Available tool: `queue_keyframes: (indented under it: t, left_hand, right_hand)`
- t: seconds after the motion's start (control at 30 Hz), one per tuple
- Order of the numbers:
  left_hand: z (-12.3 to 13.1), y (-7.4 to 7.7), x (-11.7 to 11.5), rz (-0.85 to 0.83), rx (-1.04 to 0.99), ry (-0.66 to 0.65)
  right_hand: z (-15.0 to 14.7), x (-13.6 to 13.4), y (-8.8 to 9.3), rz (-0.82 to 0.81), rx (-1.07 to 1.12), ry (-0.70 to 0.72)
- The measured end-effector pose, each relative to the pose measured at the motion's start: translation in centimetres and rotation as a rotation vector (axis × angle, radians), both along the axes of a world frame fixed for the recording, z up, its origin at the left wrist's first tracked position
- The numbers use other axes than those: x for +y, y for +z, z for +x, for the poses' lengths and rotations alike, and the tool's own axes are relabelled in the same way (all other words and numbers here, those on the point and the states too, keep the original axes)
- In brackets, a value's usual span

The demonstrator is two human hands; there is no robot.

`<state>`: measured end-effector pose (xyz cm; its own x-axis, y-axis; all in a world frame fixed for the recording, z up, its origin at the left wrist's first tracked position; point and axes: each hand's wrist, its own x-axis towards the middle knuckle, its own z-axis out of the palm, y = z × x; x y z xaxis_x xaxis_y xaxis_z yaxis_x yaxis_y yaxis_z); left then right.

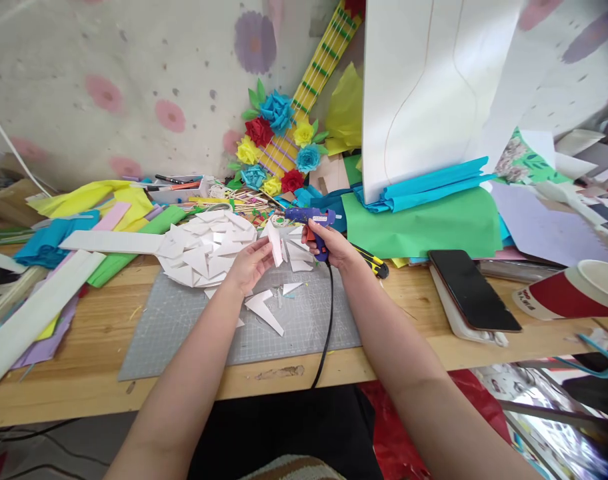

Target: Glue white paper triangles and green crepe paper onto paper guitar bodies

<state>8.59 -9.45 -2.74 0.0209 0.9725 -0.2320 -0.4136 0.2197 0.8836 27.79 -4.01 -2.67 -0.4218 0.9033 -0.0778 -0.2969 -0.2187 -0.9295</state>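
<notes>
Right hand (pixel 329 241) and left hand (pixel 253 263) are both occupied, near the centre of the frame. Under them, the grey cutting mat (pixel 299 341) carries loose scraps (pixel 258 305); a drop of glue falling there could fasten one to the mat. At centre-left lies a white guitar-shaped form (pixel 211 252), its round part covered with overlapping pieces; some could shift if the left wrist pushes them. The purple glue gun (pixel 309 213) is gripped in the right hand, nozzle toward the left; if hot, it could burn the left fingers, being so near. Its black cord (pixel 329 327), passing the mat's near edge, could catch and pull. Smallest is the white piece (pixel 275 243) that the left fingertips pinch; too much glue could make it slide.
</notes>
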Motion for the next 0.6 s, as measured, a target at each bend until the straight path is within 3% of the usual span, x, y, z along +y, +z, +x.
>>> queue_keyframes:
  t: [0.1,0.23,0.6]
  left_hand:
    - [0.2,-0.1,-0.3,-0.070,-0.165,-0.007]
    - [-0.3,-0.1,-0.3,-0.122,-0.234,0.027]
    - [-0.3,-0.1,-0.7,-0.123,-0.220,0.025]
  right_hand:
    - [1.2,-0.4,0.8,0.051,-0.144,0.098]
    - [2.7,-0.7,1.2,0.114,-0.240,0.138]
    - [2.5,-0.7,1.0,0.265,-0.432,0.261]
